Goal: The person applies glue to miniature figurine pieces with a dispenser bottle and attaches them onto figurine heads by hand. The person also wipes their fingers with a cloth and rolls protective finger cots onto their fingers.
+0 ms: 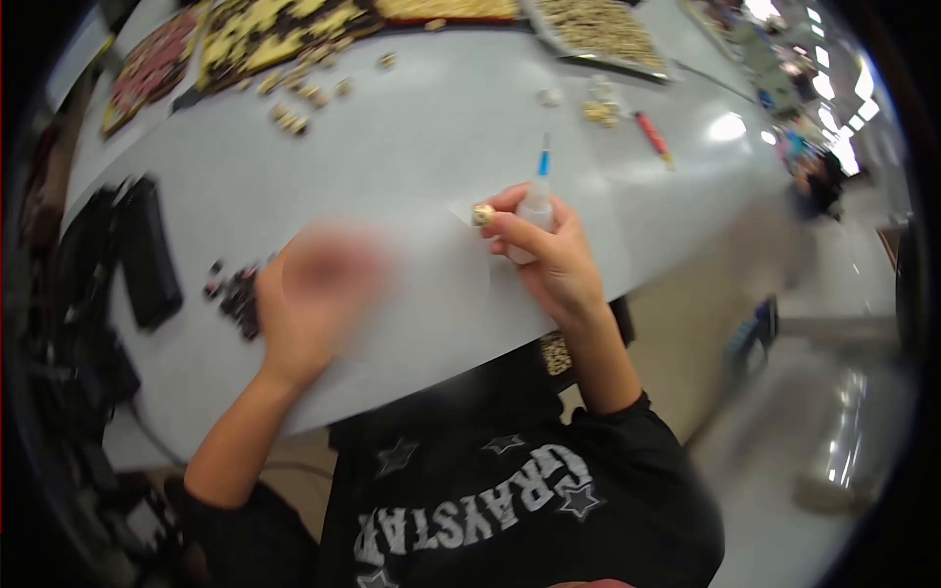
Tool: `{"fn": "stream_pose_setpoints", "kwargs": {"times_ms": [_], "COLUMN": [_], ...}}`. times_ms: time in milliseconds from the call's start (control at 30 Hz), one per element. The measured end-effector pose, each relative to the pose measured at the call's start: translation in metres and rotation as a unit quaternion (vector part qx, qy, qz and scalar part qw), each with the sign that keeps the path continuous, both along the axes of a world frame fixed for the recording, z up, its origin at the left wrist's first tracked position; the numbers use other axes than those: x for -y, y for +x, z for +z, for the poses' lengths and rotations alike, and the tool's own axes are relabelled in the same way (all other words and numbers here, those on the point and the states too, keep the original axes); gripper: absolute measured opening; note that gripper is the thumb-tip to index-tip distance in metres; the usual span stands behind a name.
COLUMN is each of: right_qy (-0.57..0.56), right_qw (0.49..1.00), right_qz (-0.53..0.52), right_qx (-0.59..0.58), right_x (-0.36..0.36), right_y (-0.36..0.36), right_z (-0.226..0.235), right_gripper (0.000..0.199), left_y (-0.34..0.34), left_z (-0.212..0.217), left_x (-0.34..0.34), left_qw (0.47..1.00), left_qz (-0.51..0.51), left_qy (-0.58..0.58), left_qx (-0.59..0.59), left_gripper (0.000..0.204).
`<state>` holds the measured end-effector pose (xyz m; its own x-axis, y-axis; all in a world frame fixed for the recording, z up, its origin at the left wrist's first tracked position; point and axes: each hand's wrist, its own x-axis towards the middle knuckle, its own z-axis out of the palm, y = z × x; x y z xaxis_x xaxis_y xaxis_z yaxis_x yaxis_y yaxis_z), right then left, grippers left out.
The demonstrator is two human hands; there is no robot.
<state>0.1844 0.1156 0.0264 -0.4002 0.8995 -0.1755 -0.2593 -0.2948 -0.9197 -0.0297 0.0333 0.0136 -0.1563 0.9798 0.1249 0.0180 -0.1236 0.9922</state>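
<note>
My right hand [554, 250] is closed around a translucent white squeeze bottle [535, 208] with a blue needle tip [544, 162] pointing up and away from me. Between its thumb and forefinger it also pinches a small gold piece [482, 215], rounded and faceted. My left hand [304, 304] is over the table beside a small heap of dark, shiny pieces [238, 302]. Blur smears its fingers, so I cannot make out whether they hold anything.
Trays of pink pieces [152, 64], yellow-and-black pieces [274, 39] and beige pieces [598, 31] line the far edge. Loose gold pieces [289, 120] lie before them. At the right are a clear bag of yellow pieces [601, 106] and a red pen-like tool [652, 139]. Black cases [147, 253] stand left.
</note>
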Motion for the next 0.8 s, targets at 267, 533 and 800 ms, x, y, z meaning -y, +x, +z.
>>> {"fn": "stream_pose_setpoints", "kwargs": {"times_ms": [267,533,800], "right_qy": [-0.13,-0.145,-0.138], "right_qw": [0.985,0.981,0.98], "right_qz": [0.098,0.084,0.099], "right_qx": [-0.051,-0.098,-0.104], "right_x": [0.026,0.033,0.035], "right_y": [-0.033,-0.044,-0.046], "right_z": [-0.013,-0.016,-0.016], "right_gripper": [0.012,0.01,0.015], "left_y": [-0.001,-0.004,-0.005], "left_z": [-0.004,-0.006,-0.004], "left_x": [-0.004,-0.002,-0.002], "left_qw": [0.998,0.997,0.997], "left_qz": [-0.019,-0.018,-0.025], "left_qy": [0.046,0.072,0.076], "left_qx": [0.03,0.016,-0.013], "left_gripper": [0.018,0.018,0.023]}}
